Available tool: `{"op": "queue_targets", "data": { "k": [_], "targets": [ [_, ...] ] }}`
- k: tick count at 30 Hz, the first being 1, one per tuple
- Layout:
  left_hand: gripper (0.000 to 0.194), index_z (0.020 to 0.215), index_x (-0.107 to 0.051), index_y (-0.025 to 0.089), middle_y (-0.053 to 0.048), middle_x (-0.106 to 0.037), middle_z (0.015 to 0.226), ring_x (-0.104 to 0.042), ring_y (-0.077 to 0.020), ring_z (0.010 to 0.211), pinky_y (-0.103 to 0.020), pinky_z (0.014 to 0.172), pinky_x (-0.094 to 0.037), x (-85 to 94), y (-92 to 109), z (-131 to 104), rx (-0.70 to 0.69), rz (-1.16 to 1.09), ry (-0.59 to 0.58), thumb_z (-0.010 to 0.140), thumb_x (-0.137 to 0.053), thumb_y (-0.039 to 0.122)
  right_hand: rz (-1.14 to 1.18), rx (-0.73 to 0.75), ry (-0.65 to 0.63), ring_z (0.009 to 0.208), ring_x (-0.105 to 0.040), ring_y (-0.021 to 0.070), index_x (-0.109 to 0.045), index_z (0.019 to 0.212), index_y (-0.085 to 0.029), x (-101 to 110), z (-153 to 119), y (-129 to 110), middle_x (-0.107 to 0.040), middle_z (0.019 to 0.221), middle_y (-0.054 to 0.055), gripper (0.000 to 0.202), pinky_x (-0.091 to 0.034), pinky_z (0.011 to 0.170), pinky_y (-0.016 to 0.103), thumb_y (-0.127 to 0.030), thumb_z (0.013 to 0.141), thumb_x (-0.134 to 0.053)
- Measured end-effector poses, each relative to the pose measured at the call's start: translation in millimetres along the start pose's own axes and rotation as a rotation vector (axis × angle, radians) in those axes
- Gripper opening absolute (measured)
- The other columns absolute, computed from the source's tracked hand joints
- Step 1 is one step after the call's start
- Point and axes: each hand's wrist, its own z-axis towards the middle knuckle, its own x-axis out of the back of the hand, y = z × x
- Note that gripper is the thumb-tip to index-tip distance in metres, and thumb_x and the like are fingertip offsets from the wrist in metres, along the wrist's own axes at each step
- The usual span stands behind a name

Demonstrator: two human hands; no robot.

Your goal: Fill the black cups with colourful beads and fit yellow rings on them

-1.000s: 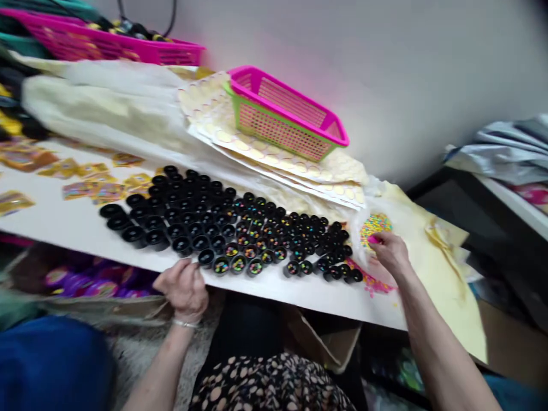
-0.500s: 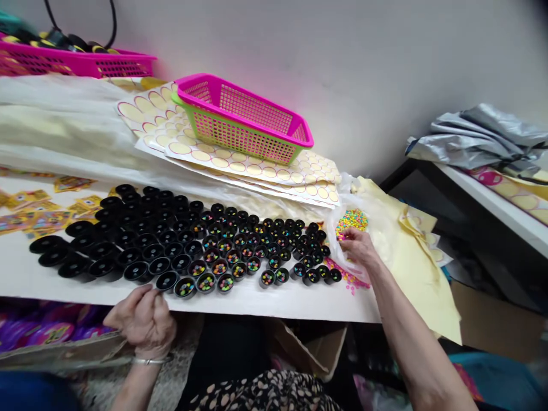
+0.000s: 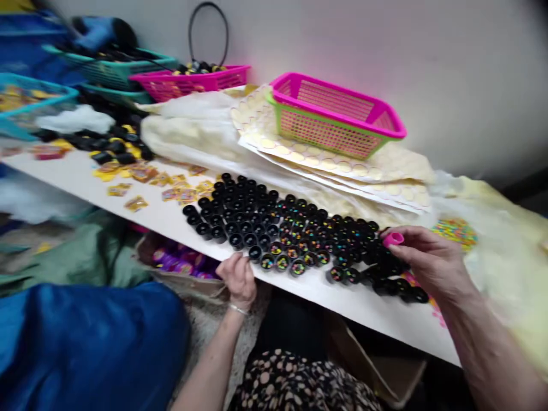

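Small pink cup (image 3: 393, 239): in the right hand (image 3: 432, 260), raised over the right-hand end of the black cups (image 3: 292, 251). Gripped at the wall between thumb and fingers, a hold that probably leaves the mouth free; contents too blurred to read. Right forearm enters from lower right, slanting up and left across the table (image 3: 321, 297); wrist near level, hand reaching inward from the heap of coloured pieces (image 3: 456, 234). Heap lies just beyond that hand, at the table's right end, presumably kept there for a short swing of the arm. Black cups set mouth-up, packed close in a long slanting block; the packing likely steadies them and brings many within one reach. Coloured pieces show in cups through the middle of the block; none seen in those at the left end. Left hand (image 3: 240, 278) at the table's front edge, fingers curled inward, just beside the nearest black cup; cannot tell whether it touches that cup or has anything in the palm. Left forearm rises from below, angled up and right, bracelet (image 3: 238, 309) at the wrist; looks like a resting or steadying pose. Behind the block, printed sheets (image 3: 317, 162) with a pink basket (image 3: 338, 108) on top, nested in a green one (image 3: 321, 128), perhaps parked at the back to leave the front for the hands.
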Motion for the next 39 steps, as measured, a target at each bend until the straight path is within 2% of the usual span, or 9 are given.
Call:
{"op": "queue_targets", "data": {
  "k": [3,6,8,11,21,30,34,37,39],
  "targets": [
    [0.025,0.107,-0.057,0.015,-0.011,-0.056,0.105,-0.048,-0.0204,0.100,-0.038,0.089,-0.037,3.8,4.6,0.5,-0.021,-0.035,-0.016,0.083,-0.048,0.012,0.015,-0.033,-0.345,0.074,-0.058,0.0139,-0.068,0.088,-0.023,-74.5,-1.8,-20.1,-0.065,0.083,0.000,0.018,-0.046,0.065,0.026,-0.024,0.070,-0.071],
    [0.035,0.116,-0.055,0.016,-0.012,-0.055,0.107,-0.047,-0.0215,0.101,-0.038,0.089,-0.037,5.8,6.9,-0.9,0.002,-0.060,-0.017,0.082,-0.048,0.008,-0.108,0.097,-0.586,0.076,-0.055,0.0143,-0.066,0.084,-0.021,-137.7,5.8,-23.1,-0.063,0.080,0.000,0.009,-0.043,0.071,0.028,-0.020,0.076,-0.064],
    [0.039,0.120,-0.054,0.017,-0.012,-0.054,0.108,-0.046,-0.0220,0.102,-0.038,0.089,-0.037,6.1,7.4,-2.2,0.011,-0.072,-0.015,0.082,-0.047,0.008,-0.277,0.248,-0.660,0.077,-0.052,0.0149,-0.065,0.082,-0.019,-166.1,14.1,-17.2,-0.061,0.078,0.001,0.007,-0.041,0.074,0.030,-0.016,0.078,-0.060],
    [0.041,0.121,-0.054,0.018,-0.012,-0.053,0.109,-0.045,-0.0222,0.102,-0.038,0.089,-0.037,5.9,7.4,-4.6,0.023,-0.088,-0.018,0.082,-0.047,0.008,-0.546,0.440,-0.727,0.078,-0.047,0.0155,-0.064,0.082,-0.019,-188.9,23.0,-9.9,-0.059,0.077,0.001,0.011,-0.037,0.074,0.030,-0.014,0.083,-0.054],
    [0.045,0.124,-0.053,0.020,-0.012,-0.052,0.111,-0.044,-0.0221,0.102,-0.038,0.089,-0.038,6.5,7.0,-7.7,0.040,-0.109,-0.032,0.081,-0.048,0.007,-1.131,0.766,-0.841,0.077,-0.039,0.0184,-0.058,0.079,-0.017,-207.9,15.6,-28.4,-0.056,0.080,0.005,0.017,-0.029,0.068,0.031,-0.011,0.085,-0.043],
    [0.042,0.123,-0.053,0.020,-0.011,-0.053,0.111,-0.044,-0.0211,0.102,-0.036,0.088,-0.039,7.4,6.5,-8.1,0.048,-0.100,-0.035,0.083,-0.047,0.010,-1.279,0.900,-0.835,0.080,-0.041,0.0212,-0.061,0.082,-0.016,-220.0,10.7,-36.5,-0.056,0.083,0.007,0.012,-0.025,0.063,0.035,-0.015,0.082,-0.049],
    [0.042,0.122,-0.055,0.020,-0.011,-0.053,0.110,-0.044,-0.0217,0.102,-0.037,0.089,-0.038,5.8,4.6,-9.2,0.048,-0.103,-0.034,0.083,-0.047,0.010,-1.109,0.770,-0.802,0.079,-0.043,0.0192,-0.063,0.081,-0.017,-210.1,15.3,-36.5,-0.057,0.083,0.006,0.017,-0.031,0.066,0.033,-0.009,0.081,-0.047],
    [0.040,0.121,-0.056,0.019,-0.011,-0.054,0.109,-0.044,-0.0222,0.102,-0.037,0.089,-0.038,4.4,2.5,-8.7,0.037,-0.106,-0.020,0.082,-0.047,0.011,-0.719,0.580,-0.726,0.080,-0.048,0.0163,-0.065,0.084,-0.019,-190.6,18.9,-35.9,-0.059,0.082,0.003,0.018,-0.037,0.072,0.030,-0.013,0.084,-0.048],
    [0.038,0.118,-0.057,0.019,-0.011,-0.054,0.108,-0.045,-0.0220,0.101,-0.037,0.089,-0.037,3.1,0.7,-8.2,0.026,-0.102,-0.013,0.083,-0.046,0.012,-0.436,0.432,-0.615,0.081,-0.052,0.0151,-0.066,0.090,-0.020,-164.0,20.3,-31.2,-0.061,0.086,0.002,0.013,-0.040,0.075,0.030,-0.019,0.083,-0.054]
  ]
}}
